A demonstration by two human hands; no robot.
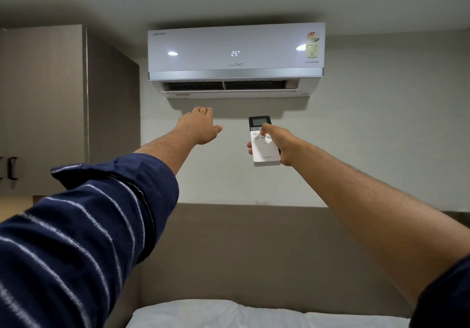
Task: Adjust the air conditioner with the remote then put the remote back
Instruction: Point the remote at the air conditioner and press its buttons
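Note:
A white air conditioner (236,55) hangs high on the wall, its display reads 25 and its lower flap stands open. My right hand (281,144) holds a white remote (264,149) upright, pointed at the unit, with the thumb on the buttons below its dark screen. My left hand (201,126) reaches up under the air conditioner's outlet, palm down, fingers loosely together, holding nothing.
A tall brown wardrobe (63,109) with dark handles fills the left. A brown padded headboard (254,251) runs below the wall, and a white pillow (229,313) lies at the bottom edge.

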